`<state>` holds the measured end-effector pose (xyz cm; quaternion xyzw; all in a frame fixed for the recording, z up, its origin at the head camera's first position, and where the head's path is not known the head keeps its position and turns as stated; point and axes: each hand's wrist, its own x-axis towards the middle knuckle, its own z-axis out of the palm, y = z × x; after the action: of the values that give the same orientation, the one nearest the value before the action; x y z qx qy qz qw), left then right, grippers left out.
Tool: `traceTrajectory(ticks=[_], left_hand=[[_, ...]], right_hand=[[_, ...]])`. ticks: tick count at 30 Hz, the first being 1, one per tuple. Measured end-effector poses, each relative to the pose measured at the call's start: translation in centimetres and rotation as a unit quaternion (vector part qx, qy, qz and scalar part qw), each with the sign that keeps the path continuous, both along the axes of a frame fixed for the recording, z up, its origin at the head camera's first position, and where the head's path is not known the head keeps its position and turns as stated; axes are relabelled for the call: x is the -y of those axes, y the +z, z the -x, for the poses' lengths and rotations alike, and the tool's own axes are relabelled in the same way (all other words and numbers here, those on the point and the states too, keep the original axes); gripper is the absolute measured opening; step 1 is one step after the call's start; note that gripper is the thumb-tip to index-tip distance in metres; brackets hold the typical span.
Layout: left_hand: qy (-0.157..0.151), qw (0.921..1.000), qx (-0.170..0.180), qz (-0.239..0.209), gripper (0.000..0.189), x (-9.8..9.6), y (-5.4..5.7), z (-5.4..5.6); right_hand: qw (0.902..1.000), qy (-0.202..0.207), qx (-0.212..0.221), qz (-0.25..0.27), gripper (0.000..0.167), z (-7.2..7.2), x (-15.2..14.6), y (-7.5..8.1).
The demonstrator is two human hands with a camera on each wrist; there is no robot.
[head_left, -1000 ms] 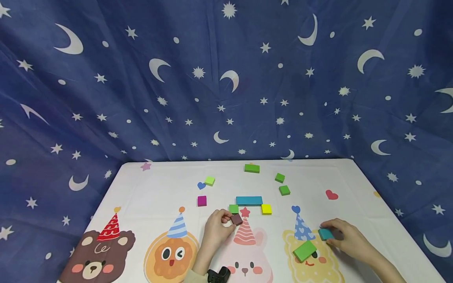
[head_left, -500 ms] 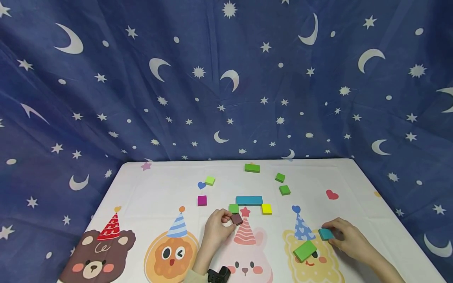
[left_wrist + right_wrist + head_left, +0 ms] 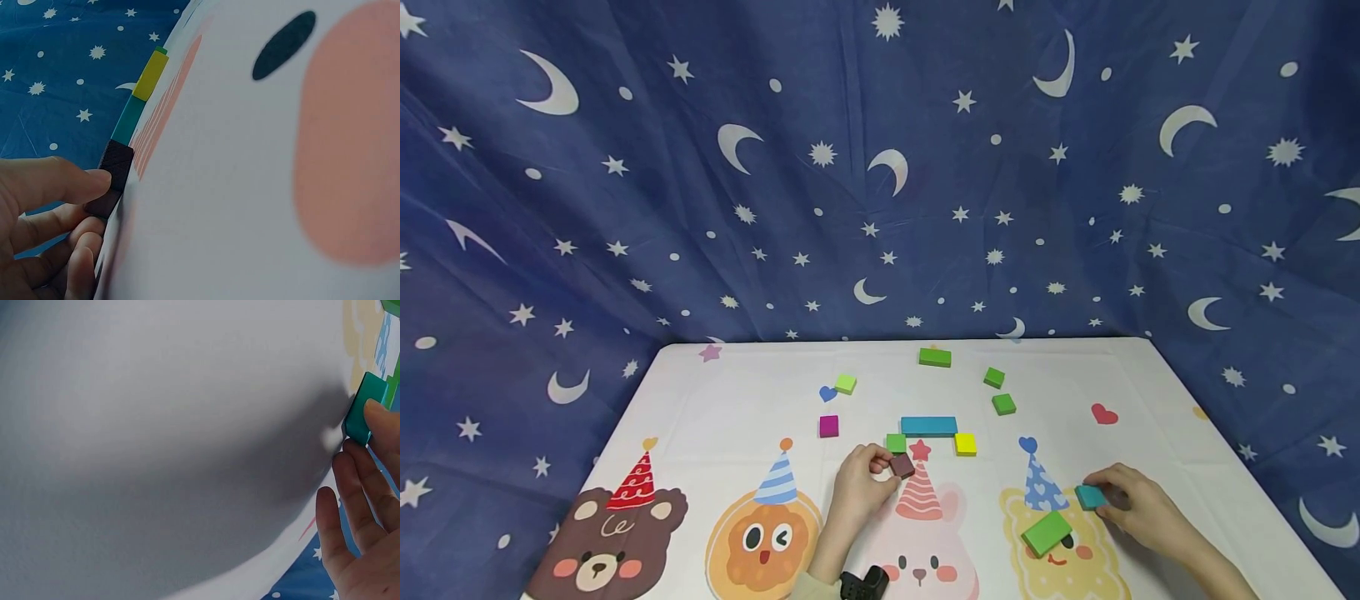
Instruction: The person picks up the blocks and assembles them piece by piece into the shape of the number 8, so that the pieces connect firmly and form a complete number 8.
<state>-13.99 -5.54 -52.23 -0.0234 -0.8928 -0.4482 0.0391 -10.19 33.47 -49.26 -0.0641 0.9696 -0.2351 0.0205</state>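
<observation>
In the head view my left hand pinches a dark brown block between thumb and fingers at the middle of the table. Just behind that block lie a green block, a long blue block and a yellow block, grouped closely. Over on the right, my right hand grips a teal block by its sides. A larger green block lies tilted to the left of it. The left wrist view shows the thumb against the brown block; in the right wrist view the thumb presses the teal block.
A magenta block and a light green block lie left of the group. Several green blocks, one of them long, are spread toward the back. A white cloth with printed animals covers the table; a dark blue starry curtain hangs behind.
</observation>
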Motion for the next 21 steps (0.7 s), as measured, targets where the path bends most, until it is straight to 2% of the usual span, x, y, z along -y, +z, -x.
traceTrajectory(ticks=[10,12,18,19,21], left_hand=[[0.000,1.0000,0.000,-0.004,0.026,0.0,0.0,-0.1],[0.001,0.9999,-0.009,-0.011,0.025,0.0,0.1,-0.2],[-0.006,0.9971,-0.073,-0.021,0.025,0.0,0.1,-0.5],[-0.008,0.9967,-0.078,-0.020,0.025,0.0,0.1,-0.5],[-0.005,0.9977,-0.065,-0.019,0.025,0.0,0.1,-0.4]], right_hand=[[0.9999,-0.001,-0.010,0.005,0.030,0.2,0.3,0.2],[0.9999,-0.001,-0.011,0.007,0.030,0.3,0.5,0.4],[0.9997,0.001,-0.020,0.017,0.029,0.6,1.2,0.8],[0.9996,0.002,-0.023,0.018,0.029,0.7,1.3,0.9],[0.9994,0.006,-0.027,0.020,0.029,0.9,1.6,1.0]])
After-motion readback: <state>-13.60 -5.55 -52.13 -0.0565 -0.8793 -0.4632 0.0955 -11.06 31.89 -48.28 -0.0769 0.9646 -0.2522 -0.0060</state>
